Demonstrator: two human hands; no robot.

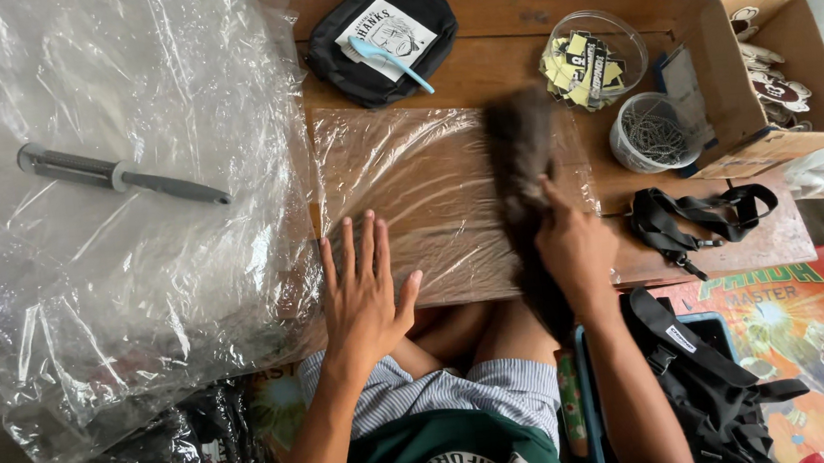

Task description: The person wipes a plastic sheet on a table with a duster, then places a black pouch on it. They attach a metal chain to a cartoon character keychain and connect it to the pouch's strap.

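Black pouch (382,38), paperclip tub (652,131), cardboard box (783,85).

One view only, worn on the head and looking almost straight down over a low wooden table (515,52). It sits close: the person's own forearms and crossed legs fill the bottom edge, right under the lens. The table's far edge runs along the top of the frame, so the camera faces forward and down. Left of the table, a heap of clear plastic sheets (118,235) reaches the frame's edge; right of it, a cardboard box (776,124).
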